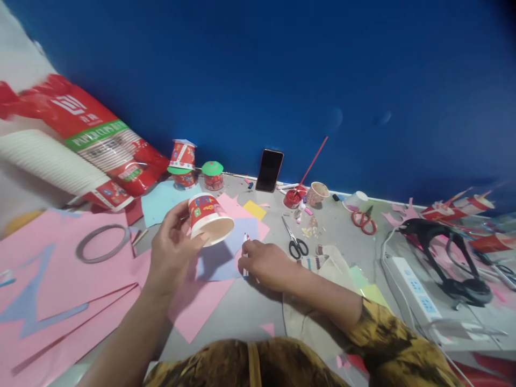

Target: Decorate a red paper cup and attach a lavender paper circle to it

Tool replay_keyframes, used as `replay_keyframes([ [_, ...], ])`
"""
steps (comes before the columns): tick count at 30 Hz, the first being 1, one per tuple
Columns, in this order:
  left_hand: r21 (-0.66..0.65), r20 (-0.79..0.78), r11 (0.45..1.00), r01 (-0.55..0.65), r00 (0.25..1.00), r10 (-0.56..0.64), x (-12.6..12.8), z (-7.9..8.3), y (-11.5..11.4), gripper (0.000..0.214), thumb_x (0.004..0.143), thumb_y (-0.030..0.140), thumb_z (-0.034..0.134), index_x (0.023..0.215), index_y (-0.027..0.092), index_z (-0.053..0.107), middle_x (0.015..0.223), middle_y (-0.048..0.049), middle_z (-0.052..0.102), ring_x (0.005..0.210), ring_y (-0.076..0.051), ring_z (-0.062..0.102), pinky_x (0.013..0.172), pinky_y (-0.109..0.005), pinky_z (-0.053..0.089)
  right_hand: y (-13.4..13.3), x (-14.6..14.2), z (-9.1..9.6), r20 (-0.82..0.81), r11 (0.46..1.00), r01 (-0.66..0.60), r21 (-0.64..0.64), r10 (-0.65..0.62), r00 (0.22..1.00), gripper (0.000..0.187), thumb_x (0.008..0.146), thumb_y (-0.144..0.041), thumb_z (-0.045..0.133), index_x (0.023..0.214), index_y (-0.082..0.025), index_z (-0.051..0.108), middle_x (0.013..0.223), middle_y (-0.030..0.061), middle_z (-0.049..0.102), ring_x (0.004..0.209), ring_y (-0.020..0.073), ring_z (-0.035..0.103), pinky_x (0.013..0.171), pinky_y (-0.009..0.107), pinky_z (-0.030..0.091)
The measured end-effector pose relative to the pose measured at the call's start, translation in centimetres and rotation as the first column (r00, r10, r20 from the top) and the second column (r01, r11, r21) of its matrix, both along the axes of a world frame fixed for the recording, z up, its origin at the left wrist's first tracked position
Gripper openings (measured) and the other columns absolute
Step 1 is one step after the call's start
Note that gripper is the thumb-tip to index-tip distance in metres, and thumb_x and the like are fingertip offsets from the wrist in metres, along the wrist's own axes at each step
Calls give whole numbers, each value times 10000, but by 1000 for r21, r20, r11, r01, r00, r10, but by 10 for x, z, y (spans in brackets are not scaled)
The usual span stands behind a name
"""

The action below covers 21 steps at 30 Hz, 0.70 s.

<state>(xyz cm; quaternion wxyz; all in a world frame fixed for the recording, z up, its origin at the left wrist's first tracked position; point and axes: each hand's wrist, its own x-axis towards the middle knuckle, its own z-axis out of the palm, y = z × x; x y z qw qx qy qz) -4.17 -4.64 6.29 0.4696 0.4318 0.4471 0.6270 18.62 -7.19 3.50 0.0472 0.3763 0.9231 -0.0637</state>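
A pink sheet point(193, 317) lies nearest on the table, partly beneath a blue sheet point(220, 266). Just above the blue one, the left hand point(171, 244) grips a paper cup point(203, 209) — tilted on its side, its mouth facing down and right. The right hand point(268, 263), low beside it, has its fingers closed on a white pen point(245, 271). Tape point(79, 247) lies to the left, black-handled scissors point(298, 247) to the right. Farther back stands a green-topped cup point(212, 174) — then a phone point(270, 169), leaning against the blue wall point(258, 75).
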Motion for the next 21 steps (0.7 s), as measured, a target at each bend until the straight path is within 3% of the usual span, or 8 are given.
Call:
replay_keyframes([
  [5,-34,-66,999,-37,997,35,-15,-2,-21,768,655,399,959,1346,234,668,1435,-146,720,1401,-416,645,1079,-484,613,20,-15,-10,-57,983,-134,124,142,988,44,1011,-183,713,975,-177,737,1089,104,737,918,235,628,648,308,498],
  [10,-10,-86,998,-56,995,55,-30,-10,-34,870,562,304,971,1355,256,616,1542,-170,632,1531,-471,527,1169,-554,566,27,-12,-9,-277,931,-186,315,277,920,173,970,-159,738,835,-229,656,848,22,728,799,208,635,647,301,516],
  [12,8,-85,999,-35,996,36,-32,-12,-41,892,569,247,955,1377,265,578,1563,-173,607,1545,-467,517,1162,-549,577,18,-1,1,-434,919,-95,383,271,859,134,1001,-135,645,913,-237,650,927,37,753,836,210,668,720,317,560],
  [15,22,-134,998,51,990,-48,-28,-15,-50,898,640,150,882,1450,293,522,1592,-147,577,1564,-411,514,1222,-530,529,-7,20,21,-688,899,198,391,142,712,164,1057,-130,531,1164,-215,621,1052,100,730,962,242,697,791,368,582],
  [16,35,-163,996,83,984,-76,-25,-16,-52,899,656,123,855,1469,298,513,1605,-139,563,1570,-393,510,1250,-527,501,-16,25,27,-776,889,308,339,79,626,130,1068,-151,549,1156,-224,611,1024,83,708,939,233,697,776,360,580],
  [18,70,-222,987,145,967,-126,-17,-19,-54,883,677,101,816,1482,298,513,1618,-130,540,1573,-374,504,1285,-523,461,-32,29,34,-978,902,430,-43,-126,165,108,1071,-225,601,966,-244,611,854,6,628,734,177,639,652,300,531],
  [20,87,-269,974,209,946,-179,-7,-25,-53,850,701,110,799,1485,289,522,1598,-131,539,1564,-370,509,1282,-519,467,-43,25,33,-946,899,306,-315,-269,-182,221,1081,-327,603,877,-244,582,761,-30,557,581,136,532,528,253,436],
  [21,83,-288,966,246,934,-213,-1,-28,-52,840,718,119,796,1494,284,519,1584,-134,540,1555,-370,515,1274,-517,477,-46,21,29,-904,891,242,-385,-310,-296,258,1074,-364,616,849,-242,583,728,-41,527,551,126,499,499,238,401],
])
